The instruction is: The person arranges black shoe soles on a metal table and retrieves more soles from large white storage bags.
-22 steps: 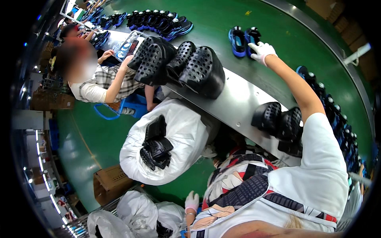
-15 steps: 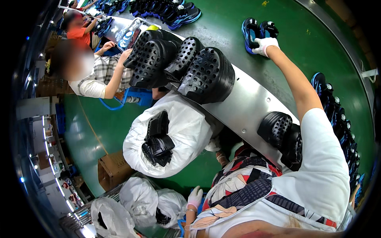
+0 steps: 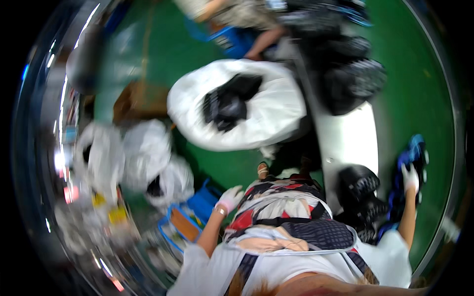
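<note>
My right hand (image 3: 410, 178), in a white glove, is at the right side with its fingers on a pair of blue-and-black sneakers (image 3: 415, 150); blur hides the exact grip. My left hand (image 3: 230, 198), gloved too, hangs beside my patterned apron with its fingers apart and nothing in them. It is nearest to a blue stool-like frame (image 3: 203, 200). Between my body and the sneakers, a stack of black perforated shoe-shaped pieces (image 3: 359, 181) rests on the metal shelf (image 3: 345, 135).
A large white sack (image 3: 190, 106) with black pieces stands ahead. More white bags (image 3: 148, 148) and a brown carton (image 3: 140, 101) lie to the left. Taller black perforated stacks (image 3: 353, 79) sit farther along the shelf. A co-worker (image 3: 242, 15) sits at the top edge.
My head has turned, so the view has swung and blurred. My right arm has come back from far out to close at my side, with the sneakers. My left hand still hangs low.
</note>
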`<state>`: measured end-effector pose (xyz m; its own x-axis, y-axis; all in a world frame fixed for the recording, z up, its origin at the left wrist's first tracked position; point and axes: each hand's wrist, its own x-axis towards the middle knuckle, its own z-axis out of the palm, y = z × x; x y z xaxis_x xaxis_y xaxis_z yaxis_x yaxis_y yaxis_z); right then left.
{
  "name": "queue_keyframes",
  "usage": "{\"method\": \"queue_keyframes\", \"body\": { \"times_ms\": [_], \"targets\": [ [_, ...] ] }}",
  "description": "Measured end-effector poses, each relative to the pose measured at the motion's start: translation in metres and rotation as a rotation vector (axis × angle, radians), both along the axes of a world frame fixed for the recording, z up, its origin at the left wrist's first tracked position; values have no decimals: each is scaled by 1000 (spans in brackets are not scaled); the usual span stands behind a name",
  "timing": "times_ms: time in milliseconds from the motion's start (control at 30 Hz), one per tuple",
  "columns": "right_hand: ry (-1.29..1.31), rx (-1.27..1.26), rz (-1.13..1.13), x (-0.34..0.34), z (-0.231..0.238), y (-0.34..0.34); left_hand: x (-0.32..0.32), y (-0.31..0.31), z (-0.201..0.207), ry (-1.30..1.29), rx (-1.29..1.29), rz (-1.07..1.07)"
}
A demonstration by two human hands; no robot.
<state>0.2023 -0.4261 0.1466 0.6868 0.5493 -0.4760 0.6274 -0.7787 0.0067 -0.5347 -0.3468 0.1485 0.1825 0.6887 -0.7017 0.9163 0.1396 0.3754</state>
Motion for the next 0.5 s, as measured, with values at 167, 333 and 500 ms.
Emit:
{"method": "queue_keyframes", "body": {
  "times_ms": [167,333,500],
  "targets": [
    [-2,-163,74,27,-22,-4,-2,-6,-23,-63,-9,153],
    [-257,-281,151,-56,39,61,-89,-86,-41,-80,90,413],
    [-15,-179,442,-126,61,161,-151,-126,-67,-45,-7,539]
  ]
}}
